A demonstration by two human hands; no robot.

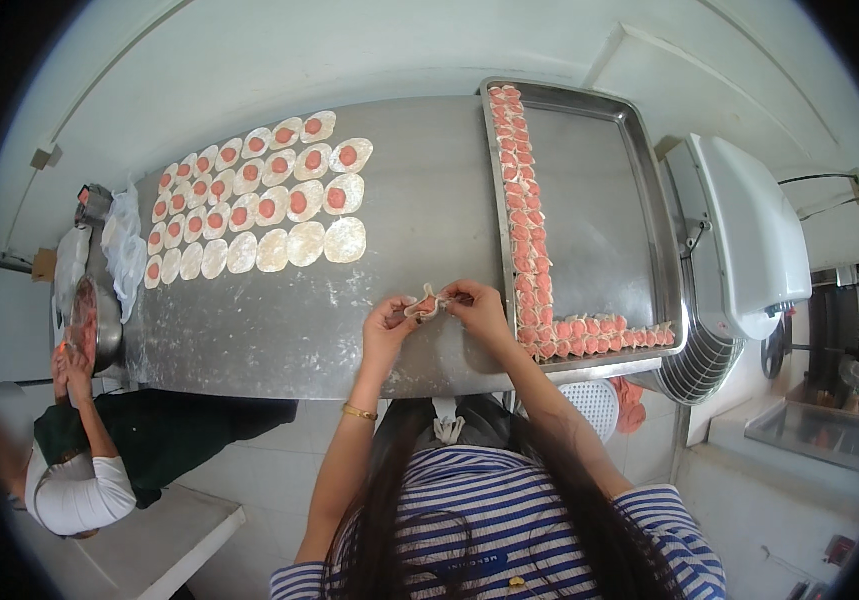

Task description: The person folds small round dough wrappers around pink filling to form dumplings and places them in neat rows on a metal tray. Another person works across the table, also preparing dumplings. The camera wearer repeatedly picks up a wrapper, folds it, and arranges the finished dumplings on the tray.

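Over the front part of the steel table, a partly folded dumpling (424, 307) with pink filling is held between both hands. My left hand (388, 325) pinches its left edge. On the other edge, the fingers of my right hand (478, 308) are closed on the dough. Rows of round dough wrappers (307, 243) lie to the left; most carry a ball of pink filling (304, 202), while several in the nearest row are bare. Beside my right hand stands a metal tray (600, 104) with folded dumplings (533, 235) along its left and near sides.
A co-worker (85, 440) at the left works both hands over a metal bowl (110, 330) of pink filling. Clear plastic bags (125, 245) lie by the table's left end. A white machine (745, 235) stands right of the tray. Flour dusts the steel table (420, 180).
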